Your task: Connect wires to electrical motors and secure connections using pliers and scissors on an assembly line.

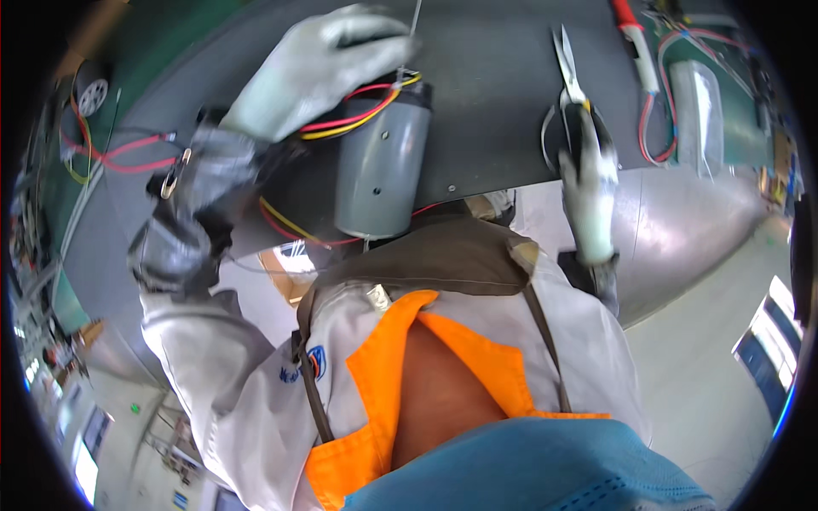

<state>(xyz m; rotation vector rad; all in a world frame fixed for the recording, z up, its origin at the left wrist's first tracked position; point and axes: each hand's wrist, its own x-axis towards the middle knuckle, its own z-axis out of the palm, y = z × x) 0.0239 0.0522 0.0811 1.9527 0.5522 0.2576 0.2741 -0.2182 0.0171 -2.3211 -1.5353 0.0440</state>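
My left hand point(319, 72), in a pale glove, is closed at the fingertips beside a thin white cable tie point(417, 17) that sticks up past them. Just below, the tie meets red and yellow wires point(362, 115) at the top of a grey cylindrical motor point(382, 166). The motor lies on the dark worktable near its front edge. My right hand point(590, 192), also gloved, is on the dark handles of a pair of scissors point(569, 68). The blades point away from me, a little apart. Its fingers are partly blurred.
To the right lie a red-and-white handled tool point(635, 47) with a red cable and a clear plastic tray point(700, 115). At the left are a round dark part point(89, 89) and loose red wires point(136, 153). Yellow and red leads hang at the table's front edge.
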